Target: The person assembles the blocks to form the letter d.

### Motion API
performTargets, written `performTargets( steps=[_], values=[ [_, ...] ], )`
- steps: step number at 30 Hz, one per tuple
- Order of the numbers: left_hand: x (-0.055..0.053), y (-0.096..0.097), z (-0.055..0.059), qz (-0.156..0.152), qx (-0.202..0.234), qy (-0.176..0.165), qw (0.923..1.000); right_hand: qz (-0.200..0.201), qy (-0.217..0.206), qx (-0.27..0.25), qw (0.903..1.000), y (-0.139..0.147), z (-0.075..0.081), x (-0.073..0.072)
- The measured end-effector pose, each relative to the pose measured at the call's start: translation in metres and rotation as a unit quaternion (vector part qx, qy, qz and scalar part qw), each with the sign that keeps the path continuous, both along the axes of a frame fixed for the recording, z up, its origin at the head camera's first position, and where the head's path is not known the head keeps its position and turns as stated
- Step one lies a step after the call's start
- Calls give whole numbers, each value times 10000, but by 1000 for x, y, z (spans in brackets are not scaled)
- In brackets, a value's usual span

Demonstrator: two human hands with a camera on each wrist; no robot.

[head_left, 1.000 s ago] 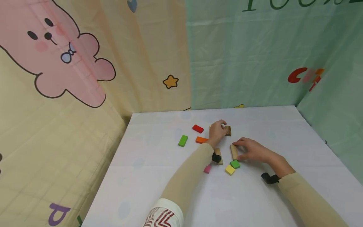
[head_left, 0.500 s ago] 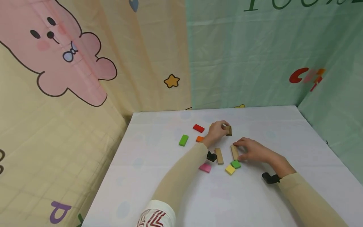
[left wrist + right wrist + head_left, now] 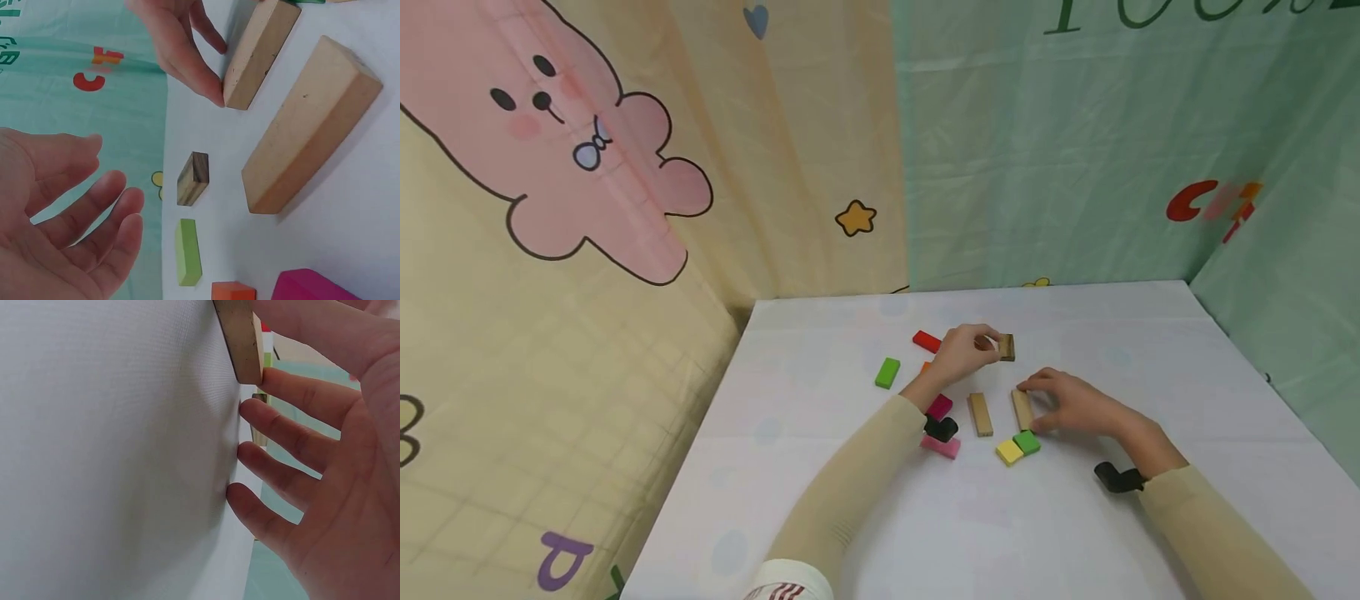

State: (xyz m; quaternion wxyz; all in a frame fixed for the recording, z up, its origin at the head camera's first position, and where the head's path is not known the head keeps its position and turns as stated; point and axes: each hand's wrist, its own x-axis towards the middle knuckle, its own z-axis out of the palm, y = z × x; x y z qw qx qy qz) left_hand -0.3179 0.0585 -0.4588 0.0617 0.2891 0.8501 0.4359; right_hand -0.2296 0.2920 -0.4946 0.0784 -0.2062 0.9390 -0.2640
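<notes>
My left hand [image 3: 964,354] hovers at the far side of the table, fingers loosely curved around nothing. Its fingertips overlap the left edge of a dark striped wooden block [image 3: 1007,347]; the left wrist view shows that block [image 3: 192,179] apart from the hand [image 3: 75,219]. My right hand [image 3: 1075,402] holds a plain wooden block [image 3: 1022,410] lengthwise, thumb at the near end and index finger at the far end. In the right wrist view, the other fingers [image 3: 275,431] spread along the tabletop beside this block [image 3: 244,340]. A second plain wooden block [image 3: 980,414] lies between the hands.
Yellow [image 3: 1010,452] and green [image 3: 1027,442] blocks touch near the right-hand block's near end. Magenta [image 3: 940,407] and pink [image 3: 942,447] blocks lie by the left wrist. Red [image 3: 927,341], orange [image 3: 927,367] and green [image 3: 887,372] blocks lie farther left. Curtains stand behind the table.
My left hand and forearm have shifted left and slightly nearer, uncovering the middle wooden block, the magenta block and the pink block. The right hand keeps its place on its block.
</notes>
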Motion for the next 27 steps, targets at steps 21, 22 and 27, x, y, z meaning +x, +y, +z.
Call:
performTargets(
  steps=[21, 22, 27],
  values=[
    [59, -36, -33, -627, -2527, 657, 9633, -21, 157, -251, 9996, 9, -4, 12],
    [60, -35, -35, -638, -2671, 792, 9583, -26, 136, -318, 9994, 8, -4, 12],
    [64, -36, -35, -565, -3061, 1072, 9442, -17, 76, -399, 9992, 7, -9, 11]
  ],
)
